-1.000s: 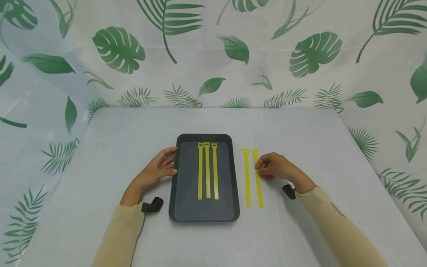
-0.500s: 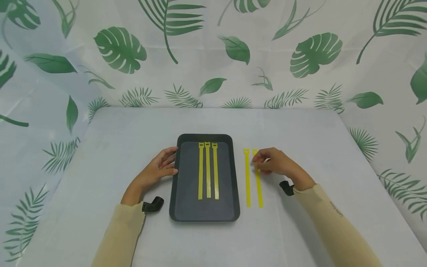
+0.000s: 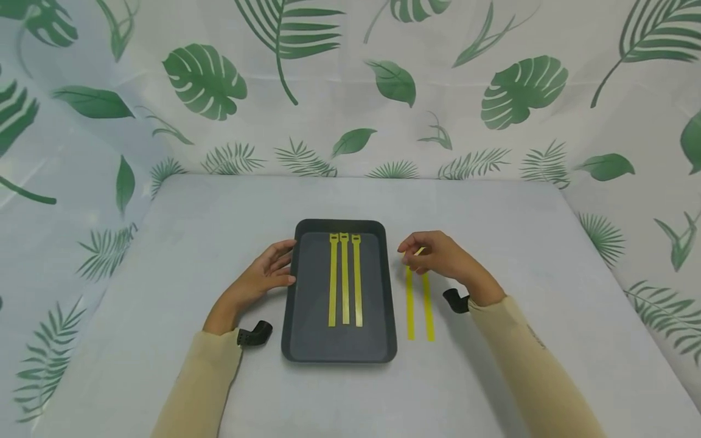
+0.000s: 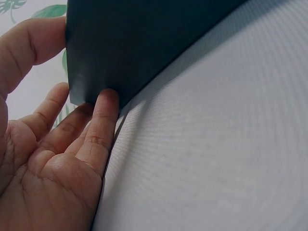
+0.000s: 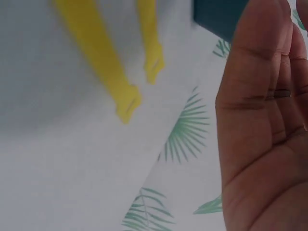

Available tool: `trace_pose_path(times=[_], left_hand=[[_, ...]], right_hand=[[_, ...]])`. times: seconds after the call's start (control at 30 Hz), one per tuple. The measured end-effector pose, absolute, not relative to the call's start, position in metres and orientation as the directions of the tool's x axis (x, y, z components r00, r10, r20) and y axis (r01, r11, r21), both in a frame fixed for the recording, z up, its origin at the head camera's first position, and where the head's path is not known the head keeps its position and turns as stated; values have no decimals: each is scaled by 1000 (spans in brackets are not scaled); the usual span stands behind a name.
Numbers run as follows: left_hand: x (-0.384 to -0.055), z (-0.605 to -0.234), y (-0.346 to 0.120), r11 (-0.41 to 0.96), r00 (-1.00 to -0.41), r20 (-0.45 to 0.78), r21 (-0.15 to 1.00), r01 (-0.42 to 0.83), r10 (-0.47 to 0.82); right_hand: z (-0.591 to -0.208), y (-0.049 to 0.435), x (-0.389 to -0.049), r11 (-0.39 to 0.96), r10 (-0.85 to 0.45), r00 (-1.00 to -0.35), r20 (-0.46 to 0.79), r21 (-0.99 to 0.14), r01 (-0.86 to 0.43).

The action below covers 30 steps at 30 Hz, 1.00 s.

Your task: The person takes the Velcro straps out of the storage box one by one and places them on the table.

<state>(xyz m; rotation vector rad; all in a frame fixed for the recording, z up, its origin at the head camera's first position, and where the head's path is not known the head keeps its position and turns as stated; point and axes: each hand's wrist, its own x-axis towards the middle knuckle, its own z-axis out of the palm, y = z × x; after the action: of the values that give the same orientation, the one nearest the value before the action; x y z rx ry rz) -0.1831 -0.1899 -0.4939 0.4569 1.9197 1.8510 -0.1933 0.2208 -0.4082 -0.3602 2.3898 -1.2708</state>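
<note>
My left hand [image 3: 261,277] rests at the left side of a dark grey tray [image 3: 312,344], fingers relaxed. In the left wrist view its fingertips touch the tray's outer wall [image 4: 110,53], with the thumb at the edge. Three yellow cable straps [image 3: 345,286] with slotted heads lie lengthwise and side by side in the tray. Right of the tray, two more yellow straps [image 3: 411,310] lie on the table. Over their head ends hovers my right hand [image 3: 440,258], its fingers loosely bent and nothing visible between them. In the right wrist view both strap heads [image 5: 129,103] are apart from this hand.
A white cloth covers the table [image 3: 246,389]. Behind it hangs a white backdrop with green leaf prints [image 3: 205,79], which continues along both sides. Black camera mounts [image 3: 256,333] sit at both wrists.
My right hand has left the rightmost strap and moved up and left, over the heads of both straps. The left hand stays at the tray. The head view has shifted slightly.
</note>
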Motion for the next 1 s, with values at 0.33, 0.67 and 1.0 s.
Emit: trace_pose_path(times=[0.33, 0.67, 1.0], left_hand=[[-183, -495, -190, 43, -852, -73, 997, -59, 519], [-184, -496, -190, 46, -853, -66, 998, -50, 519], [-184, -494, -189, 13, -849, -57, 998, -59, 525]], right_hand=[[-404, 197, -201, 491, -481, -869, -116, -857, -157], [-395, 170, -207, 454, -541, -836, -90, -868, -200], [-398, 143, -218, 435, -619, -781, -77, -862, -260]])
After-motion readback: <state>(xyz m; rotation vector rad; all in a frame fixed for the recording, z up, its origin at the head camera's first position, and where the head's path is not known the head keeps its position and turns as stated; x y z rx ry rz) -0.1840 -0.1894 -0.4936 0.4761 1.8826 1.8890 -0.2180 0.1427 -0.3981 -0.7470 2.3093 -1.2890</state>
